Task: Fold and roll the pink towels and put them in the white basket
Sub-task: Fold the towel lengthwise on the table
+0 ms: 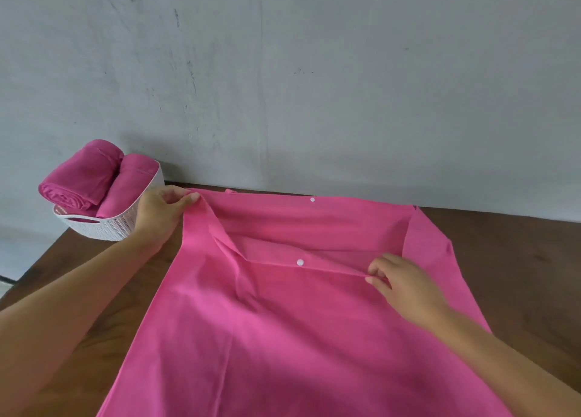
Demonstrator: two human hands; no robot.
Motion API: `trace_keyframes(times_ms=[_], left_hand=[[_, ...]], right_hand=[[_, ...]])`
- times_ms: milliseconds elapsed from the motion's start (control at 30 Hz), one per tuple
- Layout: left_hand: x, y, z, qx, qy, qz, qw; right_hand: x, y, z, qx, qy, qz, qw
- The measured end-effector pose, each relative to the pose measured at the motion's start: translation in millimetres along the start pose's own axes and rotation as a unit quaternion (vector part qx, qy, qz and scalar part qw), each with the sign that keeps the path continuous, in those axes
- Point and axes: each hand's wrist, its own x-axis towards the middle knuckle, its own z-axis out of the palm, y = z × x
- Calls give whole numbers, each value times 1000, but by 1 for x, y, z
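A large pink towel lies spread over the brown table, with two small white snaps near its far edges. My left hand pinches the towel's far left corner. My right hand pinches the edge of the upper layer, near the middle right. The white basket stands at the table's far left corner, beside my left hand, and holds two rolled pink towels.
A grey wall rises directly behind the table. The table's left edge runs diagonally just below the basket, with a pale floor beyond it. Bare wood shows to the right of the towel.
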Motion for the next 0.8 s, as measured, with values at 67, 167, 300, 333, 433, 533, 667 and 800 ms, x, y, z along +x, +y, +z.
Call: trace_keyframes(times_ms=[67,167,300,333,433,533,667,800], left_hand=[[-4,-1,-3,4,3,-4,1000],[-12,-3,-7,10,7,-16,1000],[-25,-5,-13,19,4,-23,1000],[-28,-6,-14,21,6,-25,999],[-38,-9,-16,25,8,-41,999],[-48,-17,-17,17,11,-58,998],[-60,-20,-17,6,21,-65,998],[-68,-20,-19,6,25,-68,997]], right_hand=[[-15,-2,8,11,-13,2,1000],[-28,-5,16,31,-50,15,998],[-17,1,8,46,8,43,998],[-9,7,5,27,56,53,997],[20,28,4,-37,116,156,980],[43,46,16,-53,59,284,956],[50,61,38,-39,49,359,931],[43,73,47,-21,95,325,941]])
